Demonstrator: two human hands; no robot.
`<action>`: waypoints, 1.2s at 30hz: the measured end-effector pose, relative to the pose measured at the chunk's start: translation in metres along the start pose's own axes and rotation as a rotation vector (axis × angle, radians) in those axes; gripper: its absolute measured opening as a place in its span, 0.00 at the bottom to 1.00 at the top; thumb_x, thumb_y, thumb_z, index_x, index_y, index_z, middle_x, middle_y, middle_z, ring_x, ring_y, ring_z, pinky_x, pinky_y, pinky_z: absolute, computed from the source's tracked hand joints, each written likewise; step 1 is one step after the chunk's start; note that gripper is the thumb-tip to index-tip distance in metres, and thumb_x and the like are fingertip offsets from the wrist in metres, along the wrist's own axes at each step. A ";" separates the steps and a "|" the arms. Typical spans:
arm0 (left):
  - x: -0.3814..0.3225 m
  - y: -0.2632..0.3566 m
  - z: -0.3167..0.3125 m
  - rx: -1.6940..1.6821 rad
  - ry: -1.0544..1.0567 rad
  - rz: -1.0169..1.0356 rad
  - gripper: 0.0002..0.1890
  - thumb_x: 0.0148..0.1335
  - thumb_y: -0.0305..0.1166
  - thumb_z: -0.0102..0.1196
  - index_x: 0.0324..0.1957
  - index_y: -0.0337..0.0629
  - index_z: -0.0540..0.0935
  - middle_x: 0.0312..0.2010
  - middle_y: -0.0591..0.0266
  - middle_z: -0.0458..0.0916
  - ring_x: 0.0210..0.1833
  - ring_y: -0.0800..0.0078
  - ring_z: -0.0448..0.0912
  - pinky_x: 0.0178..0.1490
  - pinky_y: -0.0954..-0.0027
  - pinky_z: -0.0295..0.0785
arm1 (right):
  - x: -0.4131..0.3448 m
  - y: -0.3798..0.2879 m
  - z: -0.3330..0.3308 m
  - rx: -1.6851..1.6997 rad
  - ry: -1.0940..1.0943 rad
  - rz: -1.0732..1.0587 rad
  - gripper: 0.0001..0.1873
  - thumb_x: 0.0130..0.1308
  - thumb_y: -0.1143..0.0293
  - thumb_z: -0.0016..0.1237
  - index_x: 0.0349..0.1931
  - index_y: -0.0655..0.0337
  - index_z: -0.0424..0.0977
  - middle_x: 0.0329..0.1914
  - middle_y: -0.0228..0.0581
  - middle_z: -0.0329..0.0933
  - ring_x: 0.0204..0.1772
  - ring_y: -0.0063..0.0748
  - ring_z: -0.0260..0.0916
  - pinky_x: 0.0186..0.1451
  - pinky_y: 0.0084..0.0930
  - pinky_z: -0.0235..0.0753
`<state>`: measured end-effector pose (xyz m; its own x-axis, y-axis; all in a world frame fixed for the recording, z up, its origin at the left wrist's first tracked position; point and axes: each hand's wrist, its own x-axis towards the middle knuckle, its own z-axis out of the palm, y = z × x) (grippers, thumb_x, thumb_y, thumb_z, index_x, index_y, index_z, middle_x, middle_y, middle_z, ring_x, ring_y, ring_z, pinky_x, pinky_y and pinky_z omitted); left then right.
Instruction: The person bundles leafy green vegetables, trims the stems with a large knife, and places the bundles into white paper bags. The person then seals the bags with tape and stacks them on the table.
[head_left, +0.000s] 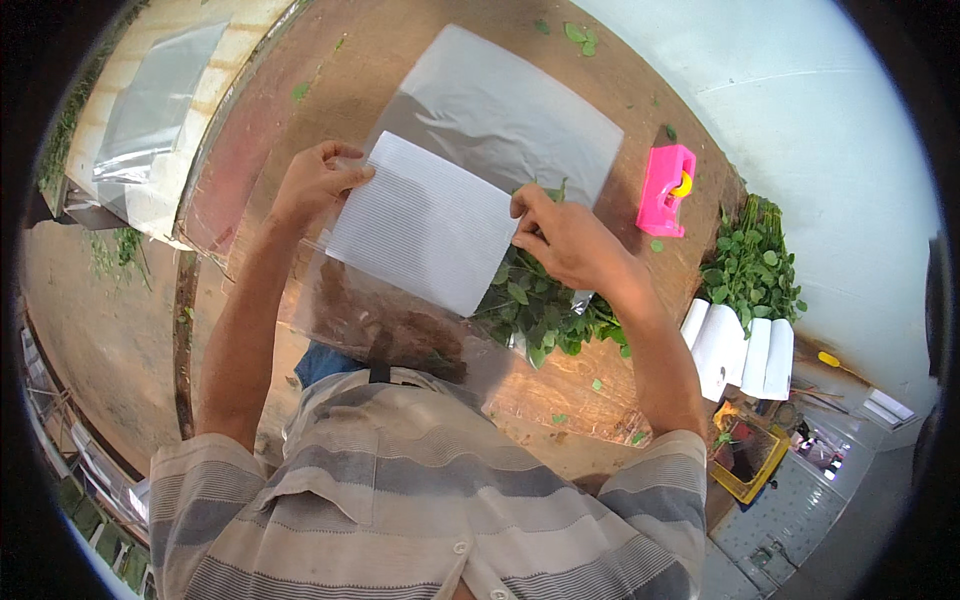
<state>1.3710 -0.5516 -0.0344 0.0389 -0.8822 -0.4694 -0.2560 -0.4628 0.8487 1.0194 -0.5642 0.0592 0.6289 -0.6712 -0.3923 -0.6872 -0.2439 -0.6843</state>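
Note:
A white corrugated sheet (427, 225) is held up between my two hands above the wooden table. My left hand (319, 180) pinches its upper left edge between thumb and fingers. At the right corner, the fingers of my right hand (555, 236) are closed on the same sheet. Clear plastic film (375, 307) hangs below the sheet, near my waist; how it joins the sheet cannot be made out. Behind lies a stack of clear plastic sheets (517, 105) on the table. Green leafy stems (536, 307) lie beneath my right hand, partly hidden by it and the sheet.
A pink tape dispenser (664, 191) with a yellow hub stands at the right. Beyond it, a bundle of leafy stems (754, 262) leans by white corrugated wraps (724, 345) near the pale wall (832, 142). A yellow crate (750, 480) is lower right. Plastic film (161, 105) covers the left-hand board.

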 end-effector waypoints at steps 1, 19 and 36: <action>0.000 -0.001 0.000 -0.015 0.011 0.002 0.26 0.56 0.37 0.73 0.52 0.30 0.83 0.28 0.65 0.82 0.30 0.78 0.78 0.33 0.74 0.70 | 0.010 0.002 0.001 -0.070 -0.017 -0.003 0.14 0.71 0.71 0.52 0.52 0.62 0.65 0.38 0.56 0.81 0.45 0.64 0.78 0.47 0.52 0.73; 0.002 -0.006 -0.001 -0.117 -0.059 0.010 0.26 0.58 0.36 0.73 0.54 0.29 0.82 0.27 0.63 0.84 0.28 0.79 0.79 0.32 0.76 0.73 | 0.045 -0.016 -0.025 -0.061 -0.291 0.019 0.18 0.67 0.68 0.59 0.48 0.63 0.65 0.37 0.57 0.81 0.45 0.65 0.78 0.47 0.53 0.73; 0.002 0.005 -0.007 -0.060 -0.085 -0.040 0.20 0.60 0.34 0.73 0.50 0.32 0.84 0.28 0.65 0.84 0.30 0.80 0.79 0.35 0.77 0.73 | 0.078 0.065 0.005 -0.283 -0.129 -0.127 0.16 0.66 0.60 0.60 0.46 0.58 0.71 0.35 0.51 0.79 0.45 0.61 0.77 0.46 0.51 0.75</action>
<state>1.3761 -0.5564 -0.0294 -0.0351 -0.8536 -0.5198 -0.1976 -0.5039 0.8408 1.0256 -0.6289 -0.0191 0.7442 -0.5337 -0.4017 -0.6629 -0.5168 -0.5417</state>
